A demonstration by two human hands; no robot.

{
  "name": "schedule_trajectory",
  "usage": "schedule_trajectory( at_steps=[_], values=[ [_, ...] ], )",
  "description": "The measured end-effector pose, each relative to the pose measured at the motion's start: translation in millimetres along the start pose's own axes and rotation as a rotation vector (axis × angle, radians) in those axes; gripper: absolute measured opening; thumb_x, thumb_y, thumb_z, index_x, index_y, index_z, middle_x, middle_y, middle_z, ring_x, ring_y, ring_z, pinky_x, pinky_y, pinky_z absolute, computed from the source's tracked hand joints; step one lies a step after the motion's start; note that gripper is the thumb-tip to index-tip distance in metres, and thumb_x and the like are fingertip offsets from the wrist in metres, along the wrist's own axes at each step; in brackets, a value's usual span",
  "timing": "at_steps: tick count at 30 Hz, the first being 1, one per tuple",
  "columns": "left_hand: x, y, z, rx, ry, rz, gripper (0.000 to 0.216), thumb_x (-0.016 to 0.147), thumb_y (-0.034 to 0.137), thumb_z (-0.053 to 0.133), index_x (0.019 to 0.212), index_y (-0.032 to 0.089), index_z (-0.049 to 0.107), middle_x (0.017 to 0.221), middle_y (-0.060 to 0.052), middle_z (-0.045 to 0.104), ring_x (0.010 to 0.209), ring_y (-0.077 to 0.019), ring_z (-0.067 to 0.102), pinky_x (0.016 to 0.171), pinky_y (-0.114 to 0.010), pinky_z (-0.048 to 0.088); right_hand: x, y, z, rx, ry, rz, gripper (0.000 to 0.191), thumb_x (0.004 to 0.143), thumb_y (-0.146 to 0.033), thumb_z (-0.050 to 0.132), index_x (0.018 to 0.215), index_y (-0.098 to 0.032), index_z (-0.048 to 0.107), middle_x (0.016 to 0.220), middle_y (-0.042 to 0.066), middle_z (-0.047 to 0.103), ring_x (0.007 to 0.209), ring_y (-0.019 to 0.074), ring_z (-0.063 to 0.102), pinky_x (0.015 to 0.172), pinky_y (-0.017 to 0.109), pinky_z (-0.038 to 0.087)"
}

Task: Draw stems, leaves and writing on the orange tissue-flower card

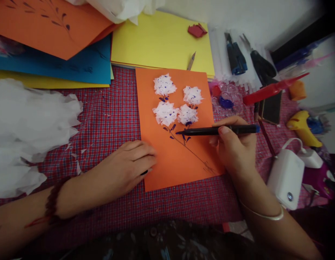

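Shirt (162,245); right hand (236,148) pinches pen (201,131); left hand (129,162), half-curled, on card (172,166).

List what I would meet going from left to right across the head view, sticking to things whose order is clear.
Loose white paper → left hand → paper flowers → right hand → white device.

Black marker (201,131) over orange card (167,162), mid-frame
The right hand (237,146) holds it below four white flowers (165,113); lower left of centre, the left hand (132,160) meets the card's edge.
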State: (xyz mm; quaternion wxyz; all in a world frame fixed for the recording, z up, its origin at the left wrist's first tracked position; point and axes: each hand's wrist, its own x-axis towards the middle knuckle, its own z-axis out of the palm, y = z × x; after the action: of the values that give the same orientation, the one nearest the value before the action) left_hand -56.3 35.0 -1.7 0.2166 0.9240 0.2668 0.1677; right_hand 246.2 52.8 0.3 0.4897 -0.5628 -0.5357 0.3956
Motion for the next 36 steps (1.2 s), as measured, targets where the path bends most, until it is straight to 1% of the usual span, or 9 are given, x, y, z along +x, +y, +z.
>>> schedule_trajectory(
  at_steps=[5,7,10,13,16,18,22,29,36],
  values=[
    [-0.2,0.1,-0.4,0.003,-0.004,-0.01,0.018,0.093,0.009,0.053,0.107,0.017,0.062,0.116,-0.007,0.066,0.111,-0.0202,0.058,0.102,-0.037,0.046,0.7,-4.4,2.8,0.043,-0.023,0.035,0.004,0.086,-0.029,0.067,0.086,-0.025,0.069,0.055,-0.004,0.06,0.047,0.013,0.054,0.047,0.029,0.04],
    [-0.3,0.0,-1.1,-0.006,-0.005,-0.015,0.019,0.094,0.009,0.053,0.107,0.017,0.062,0.115,-0.007,0.067,0.11,-0.02,0.059,0.102,-0.037,0.047,3.1,-9.6,1.3,0.096,0.011,0.033,0.004,0.084,-0.024,0.065,0.082,-0.023,0.069,0.052,-0.004,0.058,0.045,0.0117,0.051,0.045,0.028,0.037],
    [0.9,0.1,-1.9,-0.026,0.007,-0.02,0.018,0.094,0.01,0.052,0.106,0.018,0.064,0.114,-0.007,0.067,0.109,-0.0197,0.06,0.1,-0.036,0.048,11.8,-16.1,-10.1,0.177,0.161,-0.052,0.011,0.081,-0.017,0.059,0.076,-0.021,0.068,0.05,-0.003,0.056,0.044,0.0112,0.05,0.044,0.028,0.034],
    [2.1,0.4,-1.8,-0.031,0.045,-0.014,0.02,0.094,0.01,0.05,0.106,0.018,0.065,0.112,-0.006,0.069,0.108,-0.0194,0.061,0.097,-0.034,0.049,24.7,-14.6,-33.3,0.171,0.35,-0.163,0.012,0.08,-0.017,0.057,0.072,-0.02,0.066,0.05,-0.002,0.055,0.045,0.0113,0.05,0.044,0.029,0.034],
    [0.4,-2.0,0.4,-0.02,0.07,0.007,0.024,0.094,0.011,0.048,0.11,0.019,0.065,0.111,-0.005,0.069,0.107,-0.0188,0.061,0.097,-0.033,0.049,36.8,-6.3,-59.5,0.11,0.562,-0.17,0.005,0.079,-0.018,0.06,0.078,-0.021,0.064,0.049,-0.003,0.055,0.043,0.0106,0.05,0.043,0.027,0.033],
    [-2.1,-5.4,3.0,-0.015,0.074,0.019,0.025,0.094,0.013,0.049,0.111,0.021,0.065,0.113,-0.004,0.069,0.108,-0.0184,0.062,0.097,-0.032,0.049,42.6,0.1,-72.1,0.072,0.649,-0.145,0.005,0.077,-0.018,0.063,0.08,-0.022,0.062,0.049,-0.005,0.056,0.043,0.0098,0.051,0.044,0.025,0.035],
    [-6.7,-10.8,6.8,-0.004,0.06,-0.009,0.023,0.095,0.018,0.051,0.113,0.023,0.064,0.116,-0.003,0.069,0.109,-0.0182,0.063,0.096,-0.032,0.051,48.1,10.9,-79.9,0.009,0.647,-0.134,0.006,0.079,-0.02,0.064,0.081,-0.022,0.059,0.055,-0.004,0.06,0.046,0.0094,0.054,0.046,0.023,0.041],
    [-7.4,-13.9,6.5,0.015,0.047,0.013,0.023,0.094,0.021,0.054,0.114,0.024,0.065,0.116,-0.003,0.069,0.107,-0.019,0.065,0.093,-0.031,0.053,54.1,24.6,-76.9,-0.076,0.6,-0.18,0.008,0.081,-0.025,0.066,0.084,-0.024,0.059,0.054,-0.007,0.056,0.042,0.0104,0.051,0.042,0.023,0.041],
    [-8.5,-13.2,8.4,0.004,0.061,-0.003,0.023,0.095,0.021,0.051,0.113,0.024,0.065,0.116,-0.004,0.069,0.108,-0.0193,0.064,0.095,-0.033,0.052,59.9,31.1,-71.7,-0.064,0.57,-0.145,0.011,0.08,-0.028,0.066,0.086,-0.025,0.058,0.057,-0.007,0.059,0.043,0.0111,0.054,0.041,0.023,0.044]
  ],
)
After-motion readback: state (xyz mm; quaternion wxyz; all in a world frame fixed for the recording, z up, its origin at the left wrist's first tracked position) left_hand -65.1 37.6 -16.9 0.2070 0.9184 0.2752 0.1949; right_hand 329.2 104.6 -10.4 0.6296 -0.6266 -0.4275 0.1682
